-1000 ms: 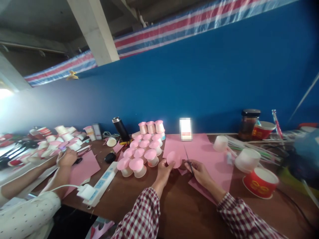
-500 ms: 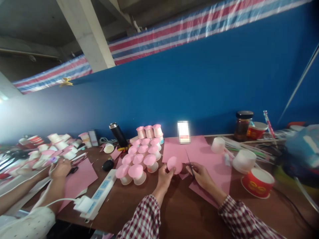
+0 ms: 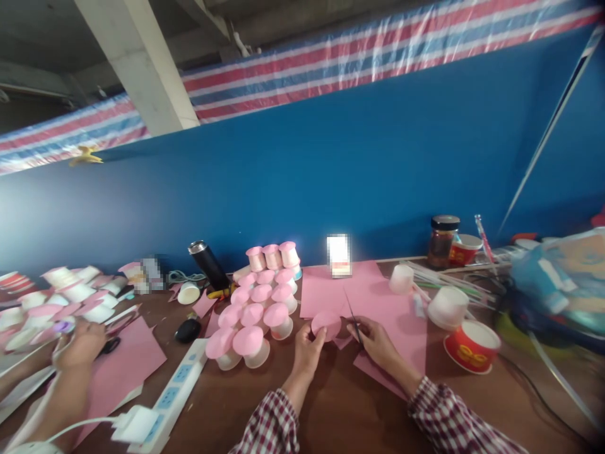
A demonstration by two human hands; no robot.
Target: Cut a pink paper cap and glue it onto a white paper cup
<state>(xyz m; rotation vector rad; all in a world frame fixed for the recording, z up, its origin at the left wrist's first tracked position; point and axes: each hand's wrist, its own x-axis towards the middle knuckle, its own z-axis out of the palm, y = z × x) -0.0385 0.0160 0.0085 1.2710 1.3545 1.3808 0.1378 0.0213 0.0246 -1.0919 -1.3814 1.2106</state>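
My left hand [image 3: 309, 350] is closed on the edge of a round pink paper disc [image 3: 327, 325], thumb on top. To its right, my right hand [image 3: 374, 339] grips a pair of dark scissors [image 3: 354, 323], whose thin blade points up and away from me. The scissors' handles are partly hidden by my fingers. Behind and beneath the hands lie pink paper sheets [image 3: 397, 328], with small pink scraps near the disc. Left of my left hand stand several paper cups [image 3: 256, 354] topped with pink discs.
A white power strip [image 3: 177, 394] with a plugged-in charger lies at left. A co-worker's hands [image 3: 82, 343] are busy beyond it. A black flask [image 3: 208, 265] stands behind. At right are a red paper bowl [image 3: 472, 348], translucent cups [image 3: 448, 307], straws and a jar [image 3: 443, 243].
The view has swung slightly right, so everything sits further left. The pink disc now appears tilted flatter in my left hand. Both hands keep their holds.
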